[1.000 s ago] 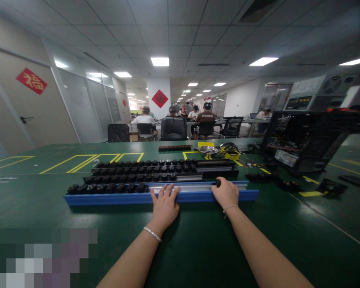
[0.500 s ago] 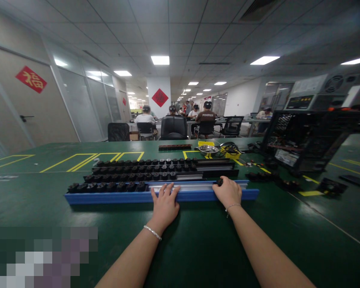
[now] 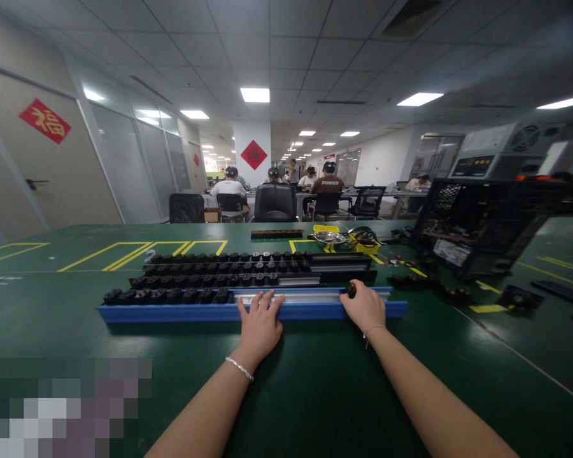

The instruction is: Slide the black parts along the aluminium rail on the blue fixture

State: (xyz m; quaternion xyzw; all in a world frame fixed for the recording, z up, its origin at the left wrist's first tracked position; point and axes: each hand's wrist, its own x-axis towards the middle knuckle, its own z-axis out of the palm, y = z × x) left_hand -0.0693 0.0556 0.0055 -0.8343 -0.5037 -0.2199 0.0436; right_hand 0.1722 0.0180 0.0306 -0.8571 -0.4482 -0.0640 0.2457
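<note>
A long blue rail lies across the green table, with a row of small black parts along its left half and a bare silver channel on the right. My left hand lies flat on the rail's middle, fingers stretched out over its front edge. My right hand is closed in a pinch on a small black part at the rail's right portion. Two black rails filled with similar parts lie just behind the blue one.
A metal bowl, a yellow box and cables sit at the back of the table. An open black computer case stands at the right, with loose black parts beside it. Several seated people work at far desks.
Both hands stay in place on the blue rail. Only the camera view has shifted slightly.
</note>
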